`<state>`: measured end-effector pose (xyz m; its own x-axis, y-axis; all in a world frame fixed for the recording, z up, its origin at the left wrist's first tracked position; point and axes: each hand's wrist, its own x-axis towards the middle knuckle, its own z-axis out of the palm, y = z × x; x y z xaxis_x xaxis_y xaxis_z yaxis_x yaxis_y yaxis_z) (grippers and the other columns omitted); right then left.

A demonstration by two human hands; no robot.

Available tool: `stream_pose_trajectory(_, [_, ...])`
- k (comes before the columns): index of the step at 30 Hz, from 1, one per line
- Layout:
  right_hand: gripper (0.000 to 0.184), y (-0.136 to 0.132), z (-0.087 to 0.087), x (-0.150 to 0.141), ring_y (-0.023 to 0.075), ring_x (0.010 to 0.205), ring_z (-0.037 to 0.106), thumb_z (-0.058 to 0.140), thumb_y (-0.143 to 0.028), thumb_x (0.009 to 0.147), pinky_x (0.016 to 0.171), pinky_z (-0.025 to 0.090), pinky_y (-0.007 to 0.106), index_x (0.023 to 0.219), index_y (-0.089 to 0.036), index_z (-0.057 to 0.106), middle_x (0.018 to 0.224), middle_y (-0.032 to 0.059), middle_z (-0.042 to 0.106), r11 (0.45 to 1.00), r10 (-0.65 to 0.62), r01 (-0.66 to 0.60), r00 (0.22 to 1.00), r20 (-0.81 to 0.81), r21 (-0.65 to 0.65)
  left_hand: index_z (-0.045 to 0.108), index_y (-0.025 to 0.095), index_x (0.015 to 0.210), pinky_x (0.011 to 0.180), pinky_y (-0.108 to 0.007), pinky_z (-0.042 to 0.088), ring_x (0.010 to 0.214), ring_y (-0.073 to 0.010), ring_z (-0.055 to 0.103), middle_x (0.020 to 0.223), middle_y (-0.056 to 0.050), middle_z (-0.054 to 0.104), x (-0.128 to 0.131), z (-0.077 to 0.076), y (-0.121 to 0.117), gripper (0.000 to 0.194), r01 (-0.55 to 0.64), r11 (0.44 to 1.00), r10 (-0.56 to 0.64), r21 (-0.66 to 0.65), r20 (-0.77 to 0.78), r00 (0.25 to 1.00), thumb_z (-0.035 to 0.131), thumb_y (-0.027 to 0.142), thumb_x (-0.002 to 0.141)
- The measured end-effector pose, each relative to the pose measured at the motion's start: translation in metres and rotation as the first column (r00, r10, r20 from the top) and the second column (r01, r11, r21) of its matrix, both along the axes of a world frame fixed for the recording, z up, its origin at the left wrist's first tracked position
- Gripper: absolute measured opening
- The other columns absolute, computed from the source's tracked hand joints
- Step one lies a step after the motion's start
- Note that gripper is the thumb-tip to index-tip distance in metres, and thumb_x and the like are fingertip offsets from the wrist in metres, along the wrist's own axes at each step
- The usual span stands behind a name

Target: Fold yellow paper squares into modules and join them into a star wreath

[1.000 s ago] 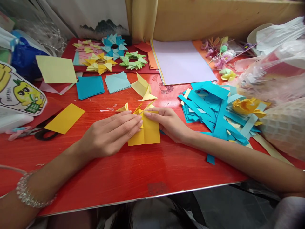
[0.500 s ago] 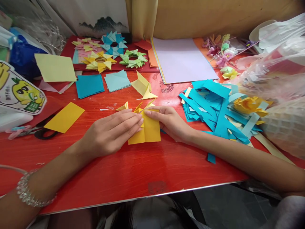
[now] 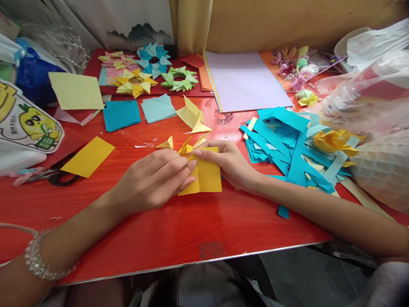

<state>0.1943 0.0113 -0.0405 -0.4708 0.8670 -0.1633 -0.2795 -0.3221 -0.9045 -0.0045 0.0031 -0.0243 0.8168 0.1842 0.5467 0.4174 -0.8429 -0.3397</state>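
Note:
A creased yellow sheet of paper [image 3: 210, 172] is held between my two hands above the red table [image 3: 153, 243]. My left hand [image 3: 156, 175] covers its left side, the fingers pressed together on the paper. With thumb on top and fingers behind, my right hand [image 3: 231, 162] pinches the upper edge. Folded yellow paper pieces [image 3: 185, 148] stand just beyond my fingertips, partly hidden by them. A small pale-yellow folded piece [image 3: 166, 143] lies past my left hand, and a larger pale-yellow one [image 3: 193, 117] farther back.
Blue paper strips [image 3: 281, 145] are heaped at the right. Blue squares [image 3: 121, 115], light-blue squares [image 3: 157, 108] and folded paper rings [image 3: 179, 79] lie behind. A yellow rectangle [image 3: 89, 156] covers part of the black-handled scissors [image 3: 60, 178]. Lilac sheets [image 3: 246, 81] lie at the back.
The yellow sheet has shifted slightly right and turned a little. My left fingertips have moved a bit to the right and bent more; my right hand keeps its pinch.

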Motion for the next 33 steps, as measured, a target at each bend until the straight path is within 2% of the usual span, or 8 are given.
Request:
stream_pose_trajectory(3, [0.018,-0.001,0.0,0.0,0.012,0.068,0.06,0.07,-0.03,0.073,0.06,0.045,0.023,0.08,-0.015,0.063,0.076,0.0005,0.063,0.998,-0.028,0.021,0.994,0.104,0.067,0.065,0.018,0.089,0.07,-0.031,0.052,0.077,-0.0186,0.061,0.083,-0.005,0.064,0.007,0.001,-0.007,0.01,-0.055,0.981,0.081,-0.186,0.135,0.987,0.063,0.022,0.08])
stream_pose_trajectory(6, [0.02,-0.002,0.002,0.001,0.0117,0.069,0.059,0.066,-0.034,0.076,0.058,0.043,0.022,0.08,-0.014,0.063,0.077,0.0015,0.062,0.984,-0.079,0.041,0.973,0.217,0.172,0.064,0.018,0.077,0.064,-0.023,0.048,0.072,-0.0119,0.06,0.078,-0.002,0.061,0.015,0.007,-0.014,0.011,-0.132,0.848,0.316,-0.514,0.289,0.904,0.057,0.022,0.085])
stream_pose_trajectory(8, [0.022,-0.003,0.003,0.001,0.0113,0.069,0.058,0.065,-0.036,0.077,0.057,0.042,0.022,0.08,-0.014,0.063,0.078,0.0018,0.062,0.973,-0.101,0.041,0.961,0.258,0.227,0.062,0.018,0.077,0.063,-0.021,0.046,0.074,-0.012,0.059,0.078,-0.001,0.062,0.019,0.012,-0.018,0.014,-0.195,0.67,0.488,-0.716,0.227,0.843,0.057,0.028,0.085])
stream_pose_trajectory(11, [0.024,-0.003,0.003,0.002,0.0115,0.07,0.057,0.064,-0.038,0.077,0.058,0.042,0.022,0.079,-0.014,0.063,0.078,0.0021,0.062,0.958,-0.107,0.022,0.952,0.286,0.286,0.062,0.02,0.077,0.055,-0.02,0.042,0.068,-0.0107,0.057,0.076,0.002,0.063,0.021,0.018,-0.018,0.019,-0.19,0.382,0.59,-0.905,0.081,0.804,0.058,0.038,0.084])
stream_pose_trajectory(15, [0.025,-0.004,0.002,0.002,0.0115,0.068,0.056,0.063,-0.041,0.078,0.056,0.041,0.022,0.078,-0.016,0.061,0.075,0.0012,0.06,0.953,-0.11,0.008,0.942,0.318,0.304,0.062,0.021,0.072,0.051,-0.02,0.038,0.061,-0.0106,0.054,0.069,0.003,0.063,0.02,0.019,-0.016,0.027,-0.14,0.159,0.611,-0.977,-0.014,0.792,0.057,0.045,0.082])
stream_pose_trajectory(25, [0.032,-0.005,0.002,0.001,0.0119,0.065,0.055,0.061,-0.048,0.078,0.053,0.041,0.022,0.078,-0.017,0.057,0.073,0.0009,0.058,0.969,-0.121,0.041,0.939,0.321,0.244,0.059,0.019,0.064,0.046,-0.02,0.04,0.045,-0.0103,0.054,0.047,0.004,0.056,0.017,0.021,-0.01,0.027,-0.021,-0.059,0.6,-0.998,-0.052,0.799,0.062,0.042,0.077])
stream_pose_trajectory(30, [0.029,-0.004,0.004,0.0,0.0139,0.077,0.059,0.065,-0.042,0.076,0.065,0.047,0.025,0.09,-0.017,0.058,0.086,0.0025,0.062,0.977,-0.034,-0.008,0.981,0.191,0.213,0.057,0.018,0.064,0.046,-0.019,0.041,0.042,-0.0085,0.052,0.051,0.004,0.057,0.016,0.022,-0.009,0.025,0.088,-0.004,0.687,-0.996,0.061,0.724,0.063,0.038,0.078])
stream_pose_trajectory(33, [0.03,-0.003,0.004,0.0,0.0152,0.08,0.059,0.067,-0.038,0.075,0.066,0.047,0.025,0.091,-0.014,0.059,0.087,0.004,0.062,0.977,0.002,-0.054,0.969,0.247,0.206,0.057,0.018,0.065,0.049,-0.019,0.041,0.05,-0.0089,0.054,0.058,0.003,0.058,0.015,0.02,-0.01,0.026,0.033,0.039,0.696,-0.999,0.051,0.716,0.063,0.039,0.078])
